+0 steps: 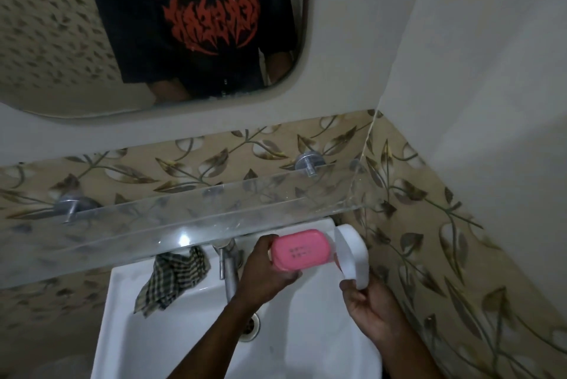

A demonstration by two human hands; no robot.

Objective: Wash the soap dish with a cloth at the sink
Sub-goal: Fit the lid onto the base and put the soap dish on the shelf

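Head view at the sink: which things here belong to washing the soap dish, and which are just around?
Part of the job:
- white plastic soap dish, in the right hand
- pink oval soap bar, in the left hand
- checked green cloth, draped on the sink rim
- white ceramic sink
- metal tap

Just around:
- clear glass shelf
- wall mirror

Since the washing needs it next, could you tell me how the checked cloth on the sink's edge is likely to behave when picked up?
The checked cloth lies crumpled, one corner hanging into the sink, so it will probably be floppy and droop from wherever it is pinched. It looks thin, so likely light. Whether it is wet, and therefore heavier, cannot be told.
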